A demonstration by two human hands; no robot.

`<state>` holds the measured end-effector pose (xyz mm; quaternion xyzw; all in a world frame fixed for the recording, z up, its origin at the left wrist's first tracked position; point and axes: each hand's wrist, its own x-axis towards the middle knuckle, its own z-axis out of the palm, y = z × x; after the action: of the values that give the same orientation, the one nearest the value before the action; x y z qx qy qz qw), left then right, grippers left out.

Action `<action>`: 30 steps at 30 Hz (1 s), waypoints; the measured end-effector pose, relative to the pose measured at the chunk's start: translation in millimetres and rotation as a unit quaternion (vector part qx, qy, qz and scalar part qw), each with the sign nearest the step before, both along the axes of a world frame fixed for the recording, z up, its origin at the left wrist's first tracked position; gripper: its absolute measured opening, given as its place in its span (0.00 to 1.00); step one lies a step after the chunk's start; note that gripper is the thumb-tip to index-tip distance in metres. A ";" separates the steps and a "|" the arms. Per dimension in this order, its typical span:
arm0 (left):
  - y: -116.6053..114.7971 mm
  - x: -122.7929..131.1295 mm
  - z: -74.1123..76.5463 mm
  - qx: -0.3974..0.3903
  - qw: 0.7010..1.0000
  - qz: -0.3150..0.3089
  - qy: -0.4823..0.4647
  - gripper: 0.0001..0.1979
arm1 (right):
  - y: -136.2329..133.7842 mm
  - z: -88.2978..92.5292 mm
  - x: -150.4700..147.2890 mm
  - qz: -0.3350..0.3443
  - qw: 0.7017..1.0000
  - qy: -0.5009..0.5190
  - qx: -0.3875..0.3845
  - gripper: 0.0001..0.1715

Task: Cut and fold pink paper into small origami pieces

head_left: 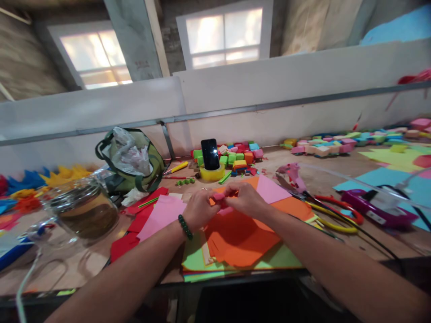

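Note:
Both hands meet over a stack of coloured paper at the centre. My left hand (201, 210), with a dark green bead bracelet at the wrist, is closed on a small pink paper piece (219, 197). From the other side, my right hand (247, 198) pinches the same piece; its fingertips are partly hidden. Beneath them lie orange sheets (242, 237) on light green paper (289, 258). Pink sheets (163, 215) and red sheets (124, 246) lie left of the stack, and another pink sheet (272, 189) lies behind my right hand.
A phone (210, 154) stands on a yellow tape roll (212, 173) before folded paper blocks (235, 157). Leftward are a glass jar (84, 211) and a green bag (153, 157). On the right lie a pink glue gun (294, 177), scissors (336, 224) and a purple power strip (377, 211).

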<state>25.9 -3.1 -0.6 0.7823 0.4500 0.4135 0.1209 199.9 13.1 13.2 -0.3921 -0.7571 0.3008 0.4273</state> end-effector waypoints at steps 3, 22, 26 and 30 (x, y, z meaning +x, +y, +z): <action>3.1 -0.8 2.8 -0.112 0.977 -0.064 -0.169 0.12 | 2.8 2.9 2.0 -0.008 0.999 0.047 -0.009 0.03; 0.2 6.2 4.0 -0.411 0.784 -0.228 -0.406 0.15 | -0.9 0.6 -3.4 -0.029 0.993 0.083 0.078 0.09; 0.7 5.8 4.8 -0.407 0.785 -0.216 -0.414 0.12 | -1.6 -1.0 -3.2 -0.025 0.982 0.013 0.189 0.04; 0.2 5.9 6.0 -0.405 0.790 -0.215 -0.406 0.13 | -1.4 0.1 1.5 0.001 0.962 -0.028 0.271 0.09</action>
<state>31.7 -2.9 5.4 0.4979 0.3059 0.4366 0.6840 201.3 11.7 13.3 -0.2688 -0.8223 0.0737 0.4960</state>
